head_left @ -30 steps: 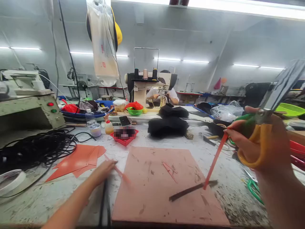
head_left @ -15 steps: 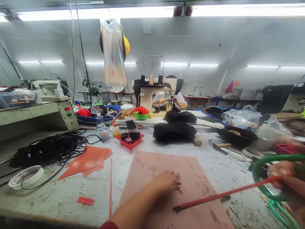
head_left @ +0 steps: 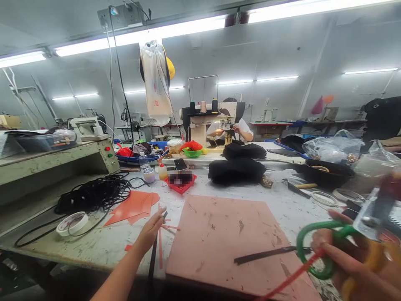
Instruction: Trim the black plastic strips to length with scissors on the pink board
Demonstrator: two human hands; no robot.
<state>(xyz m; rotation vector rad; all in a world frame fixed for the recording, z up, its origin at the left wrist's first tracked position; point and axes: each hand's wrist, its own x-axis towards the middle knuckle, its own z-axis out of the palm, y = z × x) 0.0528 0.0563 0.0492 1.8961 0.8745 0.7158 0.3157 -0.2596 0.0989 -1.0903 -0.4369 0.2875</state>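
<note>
With the pink board (head_left: pixel 219 234) as the dial and 12 pointing away from the person, the right hand (head_left: pixel 352 265) is between 3 and 4 o'clock. Its fingers pinch one end of an orange strip (head_left: pixel 291 281), which slants across the near corner at 5. The same hand carries scissors (head_left: pixel 322 225) with one green and one yellow loop; motion blur hides whether the blades are parted. My judgement: pinch lightly, keep the blades turned away from the strip, and guide its loose end, since so narrow a piece probably sways and twists.

The left hand (head_left: pixel 153 225) is at 9 to 10, just off the board, reaching down to thin orange scraps (head_left: pixel 171 228). A dark sliver shows at its fingertips; I cannot tell whether the fingers grip it. Laying scraps flat and parallel there would help avoid tangles.

The board is matte, nicked and flecked dark; a flat, ragged-ended dark strip (head_left: pixel 263 255) runs from its middle toward 3. At 9, a straight, slim orange length (head_left: pixel 161 251) lies on the bench (head_left: pixel 103 251). Beyond, at 10, smooth orange sheets (head_left: pixel 134 207) overlap, sharp-cornered, with looped black cord (head_left: pixel 90 194) farther out. At 12 sits a soft-looking black stack (head_left: pixel 236 171).
</note>
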